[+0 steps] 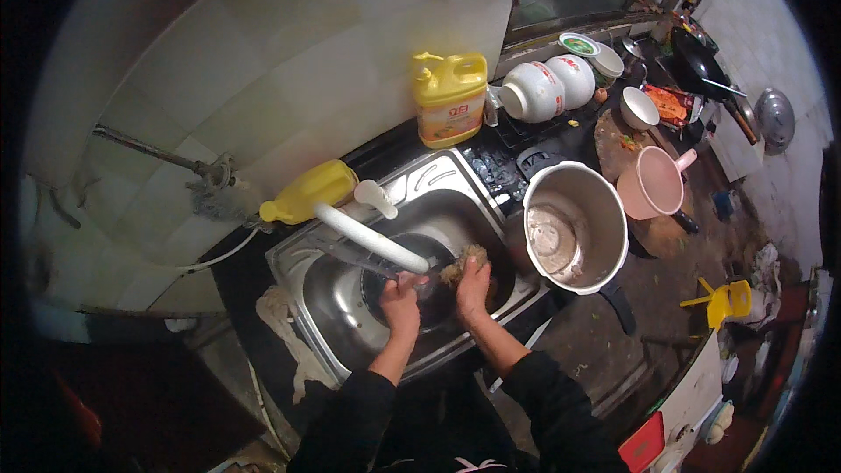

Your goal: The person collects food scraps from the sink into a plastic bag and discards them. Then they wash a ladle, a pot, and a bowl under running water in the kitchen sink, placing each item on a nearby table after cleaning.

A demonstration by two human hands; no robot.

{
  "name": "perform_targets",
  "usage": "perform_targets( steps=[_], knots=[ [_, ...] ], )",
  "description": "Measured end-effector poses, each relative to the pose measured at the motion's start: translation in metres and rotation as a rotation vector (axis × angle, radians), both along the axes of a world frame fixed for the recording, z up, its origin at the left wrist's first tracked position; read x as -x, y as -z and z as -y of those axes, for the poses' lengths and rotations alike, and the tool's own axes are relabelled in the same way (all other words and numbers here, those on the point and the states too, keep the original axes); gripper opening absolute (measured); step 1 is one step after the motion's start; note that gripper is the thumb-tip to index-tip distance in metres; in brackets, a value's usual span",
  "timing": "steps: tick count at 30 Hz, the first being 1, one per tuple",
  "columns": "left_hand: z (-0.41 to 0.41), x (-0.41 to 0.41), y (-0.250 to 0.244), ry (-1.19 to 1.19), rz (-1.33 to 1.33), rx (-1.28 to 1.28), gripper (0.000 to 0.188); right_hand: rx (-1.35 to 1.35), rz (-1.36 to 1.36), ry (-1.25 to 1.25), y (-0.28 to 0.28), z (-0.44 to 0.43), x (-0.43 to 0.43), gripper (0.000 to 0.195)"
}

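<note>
Both my hands are over the stainless steel sink [328, 309]. My right hand [474, 289] grips a tan, fibrous scrubber [470, 259] near the basin's right side. Under the white spout [374, 240], my left hand [402, 305] has its fingers curled by a blurred grey, elongated thing [348, 255]; whether it holds that thing is unclear. A dark round item [374, 289] lies in the basin below, partly hidden by my hands and the spout.
Right of the sink stands an open metal pressure cooker pot [585, 223] with black handles. Beyond it are a pink dipper [650, 184] and a round chopping board [611, 138]. Yellow detergent jugs [453, 98] line the wall. A wet cloth [282, 328] hangs at the left edge.
</note>
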State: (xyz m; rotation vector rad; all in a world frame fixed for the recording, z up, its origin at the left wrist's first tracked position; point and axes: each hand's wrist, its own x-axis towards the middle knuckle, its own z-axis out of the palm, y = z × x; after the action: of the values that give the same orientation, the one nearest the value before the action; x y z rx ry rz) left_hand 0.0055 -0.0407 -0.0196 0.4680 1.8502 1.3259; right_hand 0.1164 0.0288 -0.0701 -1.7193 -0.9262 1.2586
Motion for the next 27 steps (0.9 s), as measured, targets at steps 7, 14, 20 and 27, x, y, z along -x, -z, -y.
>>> perform_targets(
  steps=[7,14,20,27],
  knots=[
    [-0.033,0.001,0.022,-0.270,0.796,-0.232,0.017,-0.415,0.151,-0.530,-0.030,0.042,0.034,0.049],
    [-0.024,-0.019,-0.002,-0.328,0.584,-0.238,0.042,0.127,-0.324,0.003,-0.002,0.015,0.030,0.041],
    [-0.004,-0.006,0.025,-0.031,-0.033,0.193,0.035,0.070,-0.078,-0.293,-0.019,0.048,0.046,0.042],
    [0.015,0.002,0.023,0.279,-0.268,0.274,0.029,-0.033,-0.007,-0.689,-0.049,0.037,0.033,0.047]
  ],
)
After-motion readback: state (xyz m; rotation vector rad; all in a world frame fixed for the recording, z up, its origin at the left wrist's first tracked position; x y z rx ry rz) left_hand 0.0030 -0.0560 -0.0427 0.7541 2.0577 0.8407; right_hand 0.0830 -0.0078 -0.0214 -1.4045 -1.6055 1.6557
